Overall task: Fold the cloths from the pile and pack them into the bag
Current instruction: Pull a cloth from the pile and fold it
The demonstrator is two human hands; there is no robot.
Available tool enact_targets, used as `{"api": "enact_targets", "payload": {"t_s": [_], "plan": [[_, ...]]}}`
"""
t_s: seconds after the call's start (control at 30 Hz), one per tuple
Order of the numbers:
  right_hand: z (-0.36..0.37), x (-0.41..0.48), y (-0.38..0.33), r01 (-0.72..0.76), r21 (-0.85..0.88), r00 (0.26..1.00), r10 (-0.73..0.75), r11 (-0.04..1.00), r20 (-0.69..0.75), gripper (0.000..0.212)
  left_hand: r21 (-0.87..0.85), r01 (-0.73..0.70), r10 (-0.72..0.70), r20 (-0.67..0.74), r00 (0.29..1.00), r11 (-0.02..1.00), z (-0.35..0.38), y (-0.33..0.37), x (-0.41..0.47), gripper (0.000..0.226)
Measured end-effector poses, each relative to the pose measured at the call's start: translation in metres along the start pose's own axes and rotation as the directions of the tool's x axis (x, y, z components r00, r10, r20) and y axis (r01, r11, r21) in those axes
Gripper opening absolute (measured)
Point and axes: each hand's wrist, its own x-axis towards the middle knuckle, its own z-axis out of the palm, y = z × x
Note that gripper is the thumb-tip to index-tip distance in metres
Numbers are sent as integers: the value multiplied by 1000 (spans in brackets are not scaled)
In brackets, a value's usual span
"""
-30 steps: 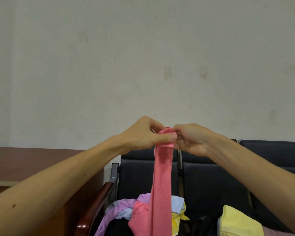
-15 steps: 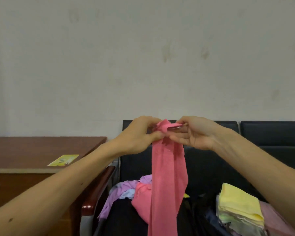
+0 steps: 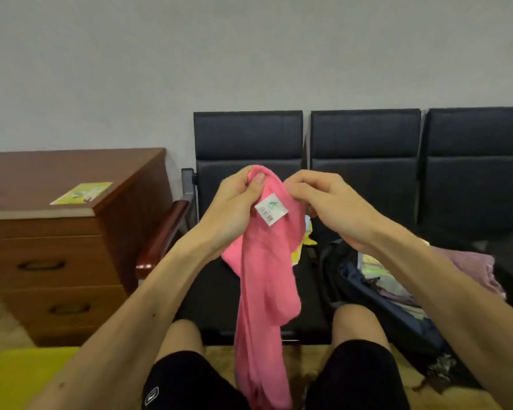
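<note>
A long pink cloth (image 3: 267, 291) with a white label near its top hangs down between my knees. My left hand (image 3: 237, 208) pinches its upper left edge, thumb on the front. My right hand (image 3: 323, 202) grips the top right edge beside the label. Behind the cloth, bits of the yellow pile (image 3: 307, 241) show on the black chair seat. A dark open bag (image 3: 376, 294) sits on the seat to the right with folded cloths (image 3: 376, 273) inside. A folded mauve cloth (image 3: 477, 270) lies right of the bag.
A row of black chairs (image 3: 365, 161) stands against the wall. A brown drawer cabinet (image 3: 68, 244) with a yellow card (image 3: 82, 193) on top is at the left. Something yellow (image 3: 18, 377) lies at the bottom left. My knees are below the cloth.
My view has tilted down, so the chairs, bag and my knees show. My hands have come lower and nearer with the pink cloth, and its white label now faces me.
</note>
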Motion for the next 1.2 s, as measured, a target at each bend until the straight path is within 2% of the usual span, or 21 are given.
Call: {"api": "enact_targets", "payload": {"t_s": [0.07, 0.13, 0.23, 0.27, 0.37, 0.43, 0.53, 0.6, 0.67, 0.73, 0.8, 0.83, 0.87, 0.9, 0.93, 1.03, 1.07, 1.13, 1.2], "plan": [[1, -4, 10, 22, 14, 999, -22, 1000, 43, 26, 23, 11, -10, -37, 999, 1000, 2, -6, -3, 27], [2, -4, 28, -13, -56, 992, 20, 998, 125, 23, 26, 23, -21, -72, 997, 999, 3, -11, -6, 26], [8, -5, 60, -158, -98, 947, 179, 983, 267, 53, -8, 34, -34, -97, 995, 999, 3, -19, -8, 26], [10, -6, 68, -182, -103, 932, 205, 978, 298, 57, -5, 31, -31, -93, 995, 1000, 1, -23, -8, 27], [-1, -3, 86, -159, -214, 916, 225, 964, 332, 41, 67, 29, -24, -63, 998, 997, -7, -43, -11, 27], [-17, -2, 83, -137, -261, 941, 207, 956, 267, 39, 105, 85, -80, -55, 995, 991, -14, -60, -15, 29], [-36, -2, 77, -116, -53, 993, 118, 992, 31, 39, 47, 201, -193, -144, 971, 978, -20, -84, -16, 33], [-35, -3, 78, -92, 36, 987, 96, 995, -125, 37, 6, 261, -256, -185, 949, 965, -20, -95, -16, 34], [-25, -1, 89, -101, 84, 969, 118, 991, -217, 29, -13, 276, -274, -175, 946, 961, -15, -103, -15, 32], [-7, -6, 106, -164, 167, 966, 193, 972, -173, 26, -41, 270, -274, -141, 951, 962, -7, -107, -17, 31], [12, -14, 123, -266, 212, 963, 271, 940, 9, 64, -44, 253, -256, -123, 959, 967, 1, -111, -17, 32], [23, -17, 132, -321, 182, 946, 304, 929, 116, 82, -37, 246, -249, -121, 961, 969, 4, -116, -17, 31], [34, -20, 140, -369, 151, 921, 338, 917, 195, 93, -25, 233, -234, -116, 965, 972, 5, -119, -17, 31], [43, -23, 150, -408, 125, 898, 374, 904, 231, 96, -18, 220, -221, -105, 970, 975, 6, -124, -17, 31], [50, -25, 158, -434, 111, 889, 405, 894, 213, 87, -13, 212, -212, -89, 973, 977, 6, -125, -18, 32], [58, -21, 176, -457, 173, 889, 451, 872, 76, 20, 8, 214, -213, -73, 974, 977, 3, -133, -15, 33], [57, -19, 178, -455, 203, 889, 455, 867, 45, 8, 24, 217, -215, -77, 974, 976, 2, -137, -15, 32], [53, -13, 182, -447, 256, 882, 470, 857, -34, 5, 67, 223, -217, -90, 972, 973, 0, -145, -14, 29], [50, -6, 185, -404, 327, 873, 467, 854, -141, 14, 111, 235, -224, -99, 969, 966, 1, -151, -13, 29]]}}
